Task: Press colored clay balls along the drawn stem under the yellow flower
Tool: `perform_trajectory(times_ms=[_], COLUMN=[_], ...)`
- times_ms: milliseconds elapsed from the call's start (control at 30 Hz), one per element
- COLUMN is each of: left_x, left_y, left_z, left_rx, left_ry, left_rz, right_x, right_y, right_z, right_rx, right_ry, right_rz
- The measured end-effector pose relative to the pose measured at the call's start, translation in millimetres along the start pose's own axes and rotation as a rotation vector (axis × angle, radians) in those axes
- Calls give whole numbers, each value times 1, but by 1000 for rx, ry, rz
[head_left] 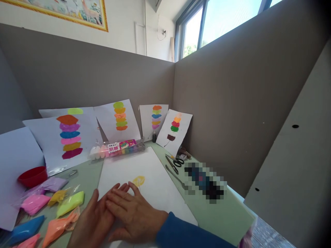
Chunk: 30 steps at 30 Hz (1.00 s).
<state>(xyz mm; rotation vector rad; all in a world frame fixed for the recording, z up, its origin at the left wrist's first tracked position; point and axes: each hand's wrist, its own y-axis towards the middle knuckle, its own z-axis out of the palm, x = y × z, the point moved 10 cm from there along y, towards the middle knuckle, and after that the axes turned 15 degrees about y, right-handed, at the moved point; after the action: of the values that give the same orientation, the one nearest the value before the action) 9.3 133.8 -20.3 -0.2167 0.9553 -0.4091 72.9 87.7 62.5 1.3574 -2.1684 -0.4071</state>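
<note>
My left hand (95, 215) is turned palm up at the bottom centre, fingers stretched out and thumb apart. Across its palm and fingers lies my right hand (137, 210), palm down, with its fingers laid out nearly flat. Whatever may be between the two palms is hidden. Both hands are above a large white sheet of paper (160, 186). Just beyond my right fingertips, a small yellow patch (140, 179) with a thin dark line sits on that sheet.
Bags of coloured clay, including a lime one (70, 204) and an orange one (58, 225), lie left beside a red bowl (32, 176). Behind are a clay pack (119, 148) and several propped pictures (69, 137). Scissors (177, 161) and tools lie right, near a pixelated object (205, 181).
</note>
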Motion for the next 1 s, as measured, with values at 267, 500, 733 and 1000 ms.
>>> perform_trajectory(times_ms=[267, 500, 733, 1000], left_x=[-1, 2, 6, 2], left_y=[0, -6, -10, -9], left_z=[2, 12, 17, 15], left_rx=[4, 44, 61, 67], left_ry=[239, 410, 457, 460], left_rz=[105, 98, 67, 104], right_x=[-34, -37, -43, -40], right_y=[-8, -9, -14, -14], right_z=[-17, -14, -16, -18], right_rx=[-263, -352, -414, -426], right_ry=[-6, 67, 136, 144], right_rz=[146, 119, 146, 114])
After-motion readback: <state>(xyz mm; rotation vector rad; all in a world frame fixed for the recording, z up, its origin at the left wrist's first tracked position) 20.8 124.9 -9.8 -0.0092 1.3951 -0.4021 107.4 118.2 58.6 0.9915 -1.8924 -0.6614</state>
